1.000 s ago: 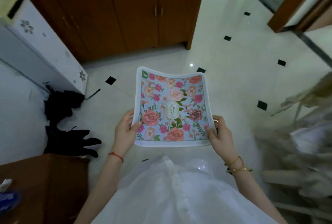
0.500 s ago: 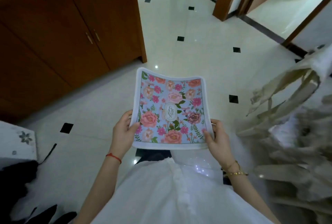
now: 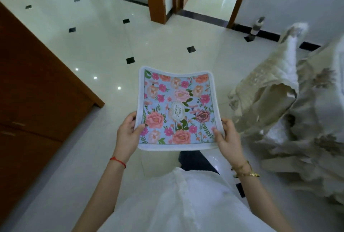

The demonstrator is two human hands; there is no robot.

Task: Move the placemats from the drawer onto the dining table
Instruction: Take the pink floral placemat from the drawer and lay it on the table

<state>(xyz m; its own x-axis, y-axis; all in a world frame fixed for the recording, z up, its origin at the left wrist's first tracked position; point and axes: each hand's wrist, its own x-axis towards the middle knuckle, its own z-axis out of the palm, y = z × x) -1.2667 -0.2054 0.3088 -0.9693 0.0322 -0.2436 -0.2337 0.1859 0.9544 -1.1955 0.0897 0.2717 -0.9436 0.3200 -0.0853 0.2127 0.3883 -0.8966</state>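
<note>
You hold the floral placemat out flat: your left hand pinches its near-left edge, your right hand pinches its near-right corner. Between your thumbs, further out, the oval label reads "GARDEN".

The placemat is a squarish sheet with rounded corners and a white border, printed with pink and coral flowers on pale blue around a small oval label. It is held roughly level above the floor, its far edge sagging slightly in the middle.
</note>
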